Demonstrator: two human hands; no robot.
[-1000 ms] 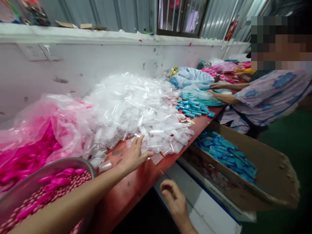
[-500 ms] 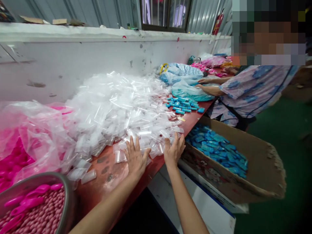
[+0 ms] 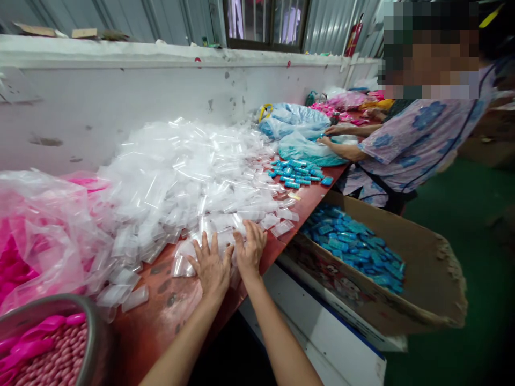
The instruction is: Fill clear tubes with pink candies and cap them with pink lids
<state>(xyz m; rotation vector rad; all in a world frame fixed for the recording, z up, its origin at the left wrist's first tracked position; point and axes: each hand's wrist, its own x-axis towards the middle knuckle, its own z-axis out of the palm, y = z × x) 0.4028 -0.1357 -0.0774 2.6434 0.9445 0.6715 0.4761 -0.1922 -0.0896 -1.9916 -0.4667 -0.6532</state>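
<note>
A large heap of clear plastic tubes [image 3: 193, 171] covers the middle of the red table [image 3: 156, 321]. At the heap's near edge, my left hand [image 3: 212, 265] lies over some tubes with its fingers spread. Close beside it, my right hand [image 3: 250, 249] rests against the same tubes, fingers stretched out and palm turned inward. Neither hand is closed around a tube. Several loose tubes [image 3: 283, 228] lie to the right of my right hand. The tubes directly beneath both palms are hidden.
A grey tub [image 3: 96, 343] of pink balls and pink spoon-like pieces stands front left, beside a clear bag [image 3: 60, 225] with pink pieces. Blue-wrapped pieces [image 3: 298, 172] lie farther right. A cardboard box [image 3: 434, 279] holds more. A co-worker's hands [image 3: 328, 136] touch a bluish bag [image 3: 311, 150].
My right hand has moved left, closer to my left hand, pushing tubes inward. A few tubes now lie loose on its right. The view has shifted slightly.
</note>
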